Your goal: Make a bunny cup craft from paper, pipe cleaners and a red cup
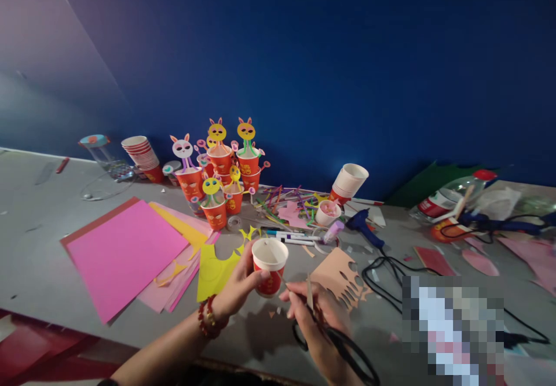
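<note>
Cup (270, 263), red and white, upright: our left hand (243, 280) grips its side. Scissors (310, 294), black-handled: our right hand (320, 311) holds them nearby.

Left hand (241, 285): wrapped around an upright red paper cup (270, 270); beaded bracelet (211, 318) at the wrist.
Right hand (320, 311): holding black-handled scissors (310, 293), blades near the cup.
Grey table (39, 247): pink paper sheets (125, 253) at left, blue glue gun (365, 230) at right.
Behind: red cups (216, 218) topped with paper animal faces (182, 149), before a blue wall (330, 73).
</note>
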A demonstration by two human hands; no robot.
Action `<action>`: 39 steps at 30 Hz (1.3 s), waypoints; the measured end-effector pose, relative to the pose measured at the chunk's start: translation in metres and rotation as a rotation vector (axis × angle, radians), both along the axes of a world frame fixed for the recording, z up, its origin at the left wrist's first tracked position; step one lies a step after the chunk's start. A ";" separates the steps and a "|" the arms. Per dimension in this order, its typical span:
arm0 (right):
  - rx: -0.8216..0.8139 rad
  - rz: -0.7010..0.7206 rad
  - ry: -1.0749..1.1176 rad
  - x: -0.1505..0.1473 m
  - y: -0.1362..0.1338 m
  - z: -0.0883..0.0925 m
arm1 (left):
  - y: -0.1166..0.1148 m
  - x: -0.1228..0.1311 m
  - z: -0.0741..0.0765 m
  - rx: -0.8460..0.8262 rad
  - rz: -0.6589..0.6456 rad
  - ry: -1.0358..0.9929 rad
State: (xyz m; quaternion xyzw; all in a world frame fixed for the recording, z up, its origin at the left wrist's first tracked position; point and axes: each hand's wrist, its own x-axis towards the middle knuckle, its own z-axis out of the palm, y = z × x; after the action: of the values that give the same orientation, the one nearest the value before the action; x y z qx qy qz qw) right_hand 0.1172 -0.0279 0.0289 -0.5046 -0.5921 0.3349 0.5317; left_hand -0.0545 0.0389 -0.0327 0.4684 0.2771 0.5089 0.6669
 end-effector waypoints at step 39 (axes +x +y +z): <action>-0.257 0.246 0.107 0.002 0.014 0.011 | -0.001 -0.003 0.018 0.123 0.076 0.293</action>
State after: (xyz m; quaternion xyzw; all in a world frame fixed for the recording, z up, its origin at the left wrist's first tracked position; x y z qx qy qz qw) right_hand 0.1188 -0.0140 0.0403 -0.4737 -0.5724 0.4967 0.4486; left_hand -0.0572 0.0377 -0.0145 0.5667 0.3572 0.4759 0.5700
